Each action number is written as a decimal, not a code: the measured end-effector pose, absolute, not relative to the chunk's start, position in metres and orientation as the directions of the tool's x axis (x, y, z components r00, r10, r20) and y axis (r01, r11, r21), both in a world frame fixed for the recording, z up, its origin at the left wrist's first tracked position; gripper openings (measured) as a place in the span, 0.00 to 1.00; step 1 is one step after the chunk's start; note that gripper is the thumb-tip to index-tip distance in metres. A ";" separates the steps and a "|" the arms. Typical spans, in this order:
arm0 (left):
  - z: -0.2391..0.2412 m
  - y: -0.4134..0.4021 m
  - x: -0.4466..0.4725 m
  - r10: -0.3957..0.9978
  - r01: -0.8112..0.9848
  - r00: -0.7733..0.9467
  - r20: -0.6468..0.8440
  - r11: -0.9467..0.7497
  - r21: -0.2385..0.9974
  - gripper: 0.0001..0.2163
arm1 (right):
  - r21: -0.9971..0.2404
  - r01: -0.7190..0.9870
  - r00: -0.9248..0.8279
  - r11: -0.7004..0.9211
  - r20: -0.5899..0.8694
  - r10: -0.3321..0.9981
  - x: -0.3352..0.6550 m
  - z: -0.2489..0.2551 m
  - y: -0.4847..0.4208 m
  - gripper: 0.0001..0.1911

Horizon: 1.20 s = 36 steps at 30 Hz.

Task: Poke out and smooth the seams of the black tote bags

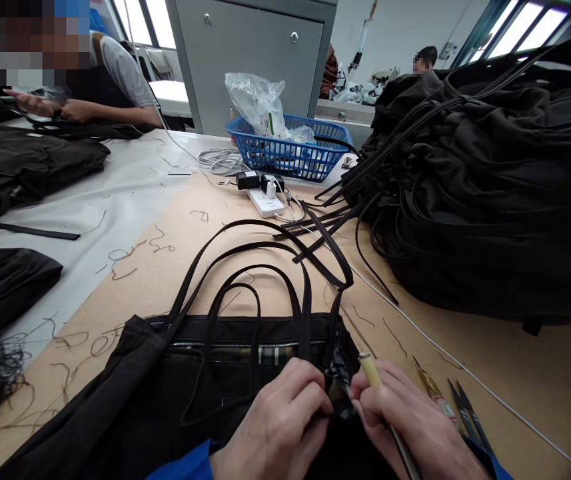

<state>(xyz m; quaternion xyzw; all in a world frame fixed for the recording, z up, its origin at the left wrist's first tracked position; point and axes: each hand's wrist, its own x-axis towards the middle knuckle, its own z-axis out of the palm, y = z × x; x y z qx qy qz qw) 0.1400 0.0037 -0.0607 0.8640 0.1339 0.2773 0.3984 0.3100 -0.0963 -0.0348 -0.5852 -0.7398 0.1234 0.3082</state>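
A black fabric bag lies in front of me, its long straps looping away over the table. A metal zipper runs along its top, with a striped lining showing at the opening. My left hand is closed on the bag's fabric near its right side, fingers curled. Beside it, my right hand grips a slim tool with a pale yellow handle, held like a pen. Its working tip is hidden, and a dark metallic shaft shows below that hand. The fingertips of both hands nearly meet at the bag.
Right of my right hand lie a pointed yellowish tool and dark scissors-like blades. A large heap of black bags stands at right. Farther back are a power strip and a blue basket. A co-worker sits at left.
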 end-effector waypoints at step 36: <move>-0.061 0.005 0.145 0.291 0.104 0.950 0.116 -0.644 0.758 0.08 | -0.861 0.504 -0.139 0.076 0.006 0.990 0.299 -0.048 -0.089 0.09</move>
